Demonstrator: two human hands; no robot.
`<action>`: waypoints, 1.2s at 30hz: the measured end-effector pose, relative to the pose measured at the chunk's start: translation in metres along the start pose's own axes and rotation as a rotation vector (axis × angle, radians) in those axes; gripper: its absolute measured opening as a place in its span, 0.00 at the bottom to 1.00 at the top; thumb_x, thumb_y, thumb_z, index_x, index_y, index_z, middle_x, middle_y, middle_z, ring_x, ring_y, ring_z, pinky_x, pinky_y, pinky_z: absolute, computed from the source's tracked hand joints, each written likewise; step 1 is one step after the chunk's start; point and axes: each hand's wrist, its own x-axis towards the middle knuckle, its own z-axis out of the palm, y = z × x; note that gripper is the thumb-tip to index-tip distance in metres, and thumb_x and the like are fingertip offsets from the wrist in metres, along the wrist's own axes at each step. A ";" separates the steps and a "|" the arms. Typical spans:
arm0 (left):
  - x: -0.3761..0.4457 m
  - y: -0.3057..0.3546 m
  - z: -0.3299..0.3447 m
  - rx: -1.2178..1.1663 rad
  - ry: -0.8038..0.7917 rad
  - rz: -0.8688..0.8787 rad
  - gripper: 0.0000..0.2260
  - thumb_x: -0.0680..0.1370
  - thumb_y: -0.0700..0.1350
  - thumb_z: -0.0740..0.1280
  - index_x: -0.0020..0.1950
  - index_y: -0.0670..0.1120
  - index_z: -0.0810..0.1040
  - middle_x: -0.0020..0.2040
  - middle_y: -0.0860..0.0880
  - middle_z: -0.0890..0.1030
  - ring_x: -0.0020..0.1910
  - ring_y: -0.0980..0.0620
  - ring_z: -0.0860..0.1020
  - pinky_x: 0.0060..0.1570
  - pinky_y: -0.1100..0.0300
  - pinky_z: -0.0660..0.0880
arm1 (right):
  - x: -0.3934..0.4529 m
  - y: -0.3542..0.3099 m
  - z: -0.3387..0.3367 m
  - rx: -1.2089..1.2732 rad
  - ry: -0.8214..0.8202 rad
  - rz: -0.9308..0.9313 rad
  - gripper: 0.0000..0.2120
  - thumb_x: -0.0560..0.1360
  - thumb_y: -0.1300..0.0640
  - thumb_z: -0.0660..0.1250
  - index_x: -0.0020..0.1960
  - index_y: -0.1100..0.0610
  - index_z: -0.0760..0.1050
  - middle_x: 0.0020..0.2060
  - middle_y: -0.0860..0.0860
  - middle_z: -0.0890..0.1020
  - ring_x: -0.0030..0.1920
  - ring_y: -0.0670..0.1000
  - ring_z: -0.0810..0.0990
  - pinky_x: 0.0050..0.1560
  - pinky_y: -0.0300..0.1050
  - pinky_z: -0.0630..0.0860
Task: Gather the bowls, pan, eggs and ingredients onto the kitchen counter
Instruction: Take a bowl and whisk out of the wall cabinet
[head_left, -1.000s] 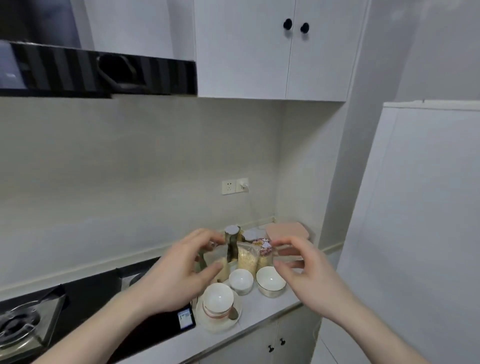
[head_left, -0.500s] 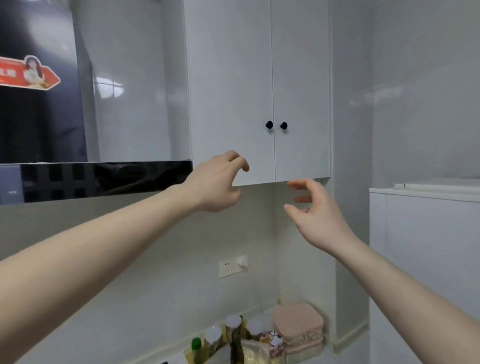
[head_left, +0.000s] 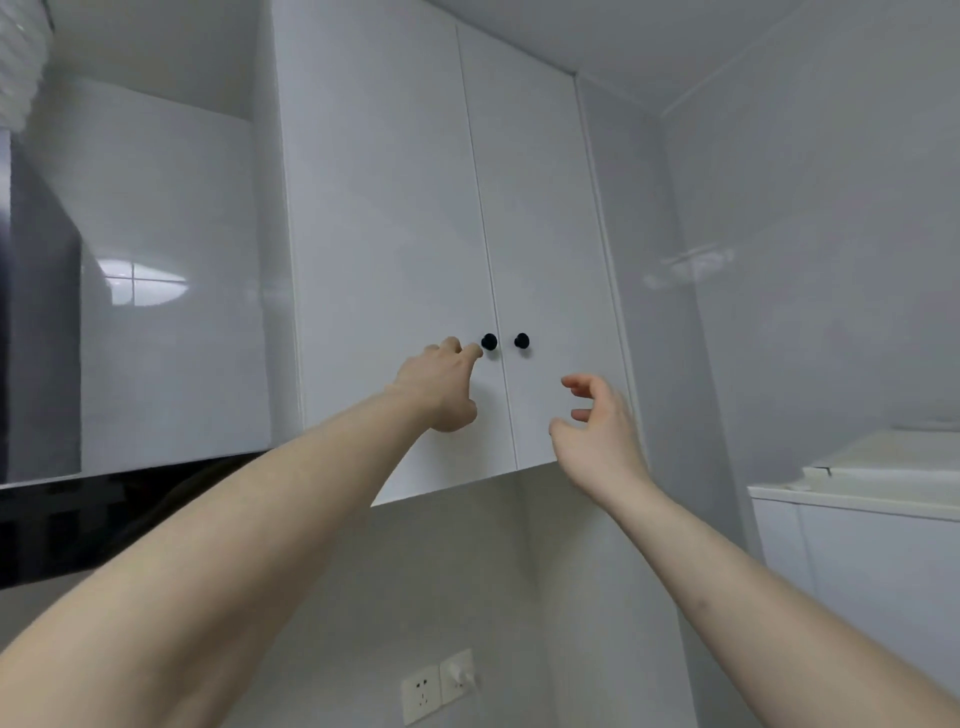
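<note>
Black left knob (head_left: 489, 341) at left hand (head_left: 441, 387) fingertips (ungripped); right hand (head_left: 597, 431) loose below right knob (head_left: 521, 341)

A white wall cabinet (head_left: 395, 218) filled the view, its two tall doors closed and meeting at a centre seam. Each door carried one round black knob (head_left: 489, 341) beside the seam, low down. No table or counter surface showed beneath the cabinet.
</note>
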 end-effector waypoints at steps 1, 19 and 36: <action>0.011 0.004 0.005 -0.009 0.006 -0.017 0.32 0.75 0.45 0.64 0.78 0.51 0.58 0.68 0.46 0.68 0.65 0.43 0.70 0.50 0.53 0.70 | 0.012 0.004 0.004 0.001 0.013 0.007 0.22 0.76 0.62 0.63 0.68 0.48 0.69 0.64 0.44 0.70 0.62 0.47 0.74 0.61 0.55 0.77; 0.066 0.049 -0.001 -0.219 0.137 -0.121 0.17 0.72 0.47 0.65 0.60 0.50 0.70 0.54 0.52 0.74 0.50 0.47 0.76 0.47 0.54 0.75 | 0.084 0.050 0.026 0.456 0.192 0.178 0.18 0.77 0.62 0.62 0.64 0.46 0.73 0.64 0.43 0.75 0.61 0.48 0.78 0.54 0.46 0.74; -0.059 0.065 -0.083 -0.910 0.571 0.052 0.05 0.69 0.38 0.63 0.40 0.48 0.72 0.36 0.50 0.74 0.33 0.49 0.69 0.33 0.53 0.68 | 0.039 0.061 0.021 0.653 0.057 0.164 0.15 0.78 0.68 0.63 0.57 0.51 0.78 0.40 0.38 0.78 0.32 0.28 0.76 0.33 0.23 0.70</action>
